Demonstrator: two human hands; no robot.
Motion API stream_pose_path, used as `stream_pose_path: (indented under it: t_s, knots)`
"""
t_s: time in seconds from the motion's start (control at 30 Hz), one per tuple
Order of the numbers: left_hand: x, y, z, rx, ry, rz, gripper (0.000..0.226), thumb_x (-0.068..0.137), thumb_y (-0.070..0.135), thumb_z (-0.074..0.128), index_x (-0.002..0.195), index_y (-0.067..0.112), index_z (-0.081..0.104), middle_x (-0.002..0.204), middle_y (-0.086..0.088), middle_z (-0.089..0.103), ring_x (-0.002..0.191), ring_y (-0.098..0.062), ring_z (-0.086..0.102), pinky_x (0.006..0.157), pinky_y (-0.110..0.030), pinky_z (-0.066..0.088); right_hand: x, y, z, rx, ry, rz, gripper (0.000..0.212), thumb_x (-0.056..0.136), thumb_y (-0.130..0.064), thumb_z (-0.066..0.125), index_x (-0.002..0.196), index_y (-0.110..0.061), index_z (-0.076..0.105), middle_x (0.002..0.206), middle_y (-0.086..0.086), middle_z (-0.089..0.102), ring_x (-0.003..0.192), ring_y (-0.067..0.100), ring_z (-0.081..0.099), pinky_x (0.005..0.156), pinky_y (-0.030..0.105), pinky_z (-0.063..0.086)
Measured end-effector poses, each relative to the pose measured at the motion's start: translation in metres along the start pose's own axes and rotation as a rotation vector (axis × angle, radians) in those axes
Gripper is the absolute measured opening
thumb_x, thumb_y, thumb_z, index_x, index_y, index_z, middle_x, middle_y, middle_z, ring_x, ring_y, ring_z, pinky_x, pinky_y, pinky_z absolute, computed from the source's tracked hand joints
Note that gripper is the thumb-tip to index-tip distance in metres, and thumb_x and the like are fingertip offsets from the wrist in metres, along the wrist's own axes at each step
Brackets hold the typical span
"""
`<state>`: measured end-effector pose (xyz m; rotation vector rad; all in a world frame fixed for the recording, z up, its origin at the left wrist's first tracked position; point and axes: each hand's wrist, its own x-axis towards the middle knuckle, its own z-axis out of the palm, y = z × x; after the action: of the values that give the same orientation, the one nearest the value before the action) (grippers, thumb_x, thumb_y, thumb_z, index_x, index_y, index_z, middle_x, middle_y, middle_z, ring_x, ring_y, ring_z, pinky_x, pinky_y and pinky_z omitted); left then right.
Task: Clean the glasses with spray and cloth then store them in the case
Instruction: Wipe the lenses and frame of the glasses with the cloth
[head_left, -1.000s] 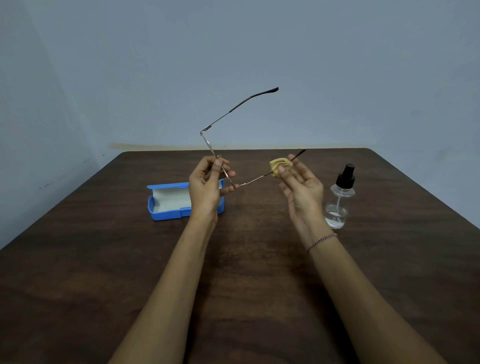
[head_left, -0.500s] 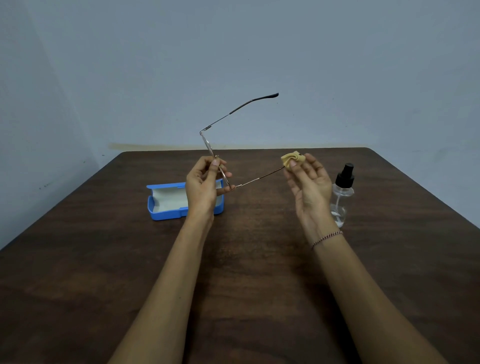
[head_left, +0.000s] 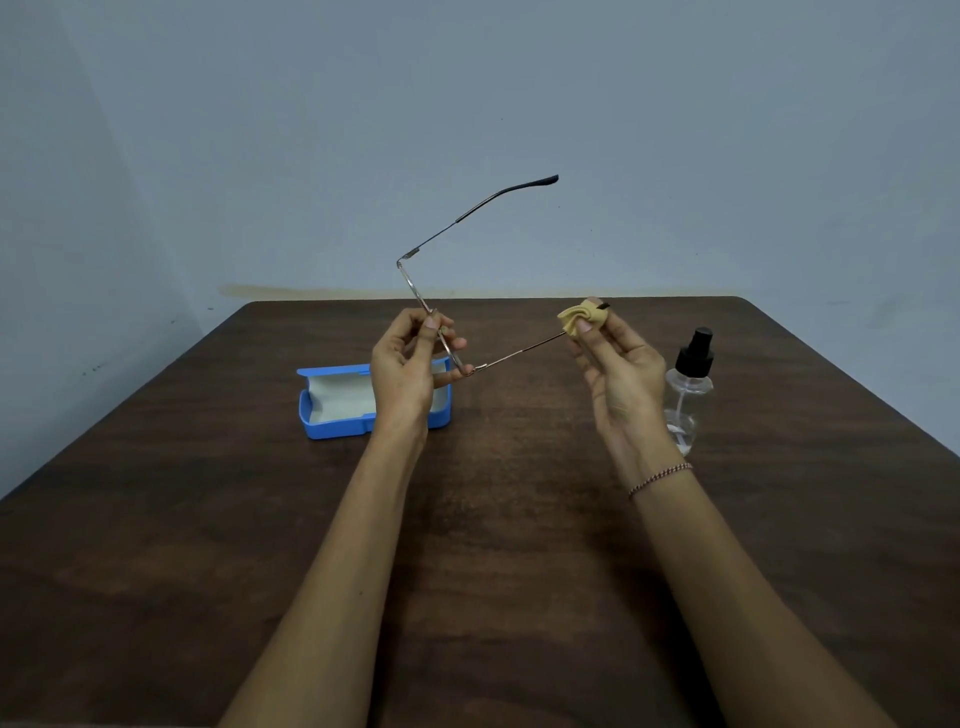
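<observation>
My left hand (head_left: 405, 369) pinches the glasses (head_left: 409, 254) mid-frame; my right hand (head_left: 621, 374) squeezes the cloth (head_left: 574, 318) round the lower temple's tip, which slants up-right.

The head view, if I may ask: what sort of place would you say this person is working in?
Probably a bare indoor room set up for a demonstration: a dark wooden table stands before a plain grey-blue wall, with an open blue case and a spray bottle on it.

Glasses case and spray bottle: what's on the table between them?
Nothing: the head view shows bare table between glasses case and spray bottle. Only the glasses, held by the left hand and the cloth in the right hand, cross above.
</observation>
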<state>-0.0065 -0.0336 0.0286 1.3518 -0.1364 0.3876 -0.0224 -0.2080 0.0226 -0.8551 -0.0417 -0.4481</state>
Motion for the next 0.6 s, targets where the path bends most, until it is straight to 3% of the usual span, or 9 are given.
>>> stream_pose_path:
  t_s: [0.1,0.27,0.6]
  knots:
    - [-0.002,-0.001,0.003,-0.016,-0.023,-0.009,0.014,0.097,0.015,0.047,0.088,0.014,0.059,0.092,-0.005,0.063,0.082,-0.014,0.068,0.066,-0.038,0.06,0.0,-0.001,-0.001,0.048,0.002,-0.017,0.019,0.083,0.007,0.06,0.097,-0.006,0.065,0.079,-0.004,0.073,0.083,0.009,0.068,0.085,0.023,0.054]
    - [-0.007,-0.003,0.01,-0.048,-0.001,0.004,0.013,0.097,0.014,0.048,0.088,0.011,0.058,0.092,-0.007,0.062,0.083,-0.013,0.068,0.06,-0.031,0.059,-0.006,0.008,0.004,0.05,-0.017,0.032,0.018,0.082,0.008,0.06,0.092,-0.005,0.065,0.077,-0.002,0.073,0.077,0.007,0.069,0.078,0.022,0.056]
    - [-0.016,-0.004,0.022,-0.229,0.016,0.009,0.013,0.096,0.011,0.049,0.085,0.009,0.057,0.083,-0.007,0.061,0.081,-0.014,0.069,0.061,-0.036,0.06,-0.018,0.025,0.011,-0.04,-0.092,0.102,0.019,0.079,0.007,0.065,0.094,-0.004,0.066,0.083,0.003,0.073,0.084,0.014,0.069,0.076,0.025,0.057]
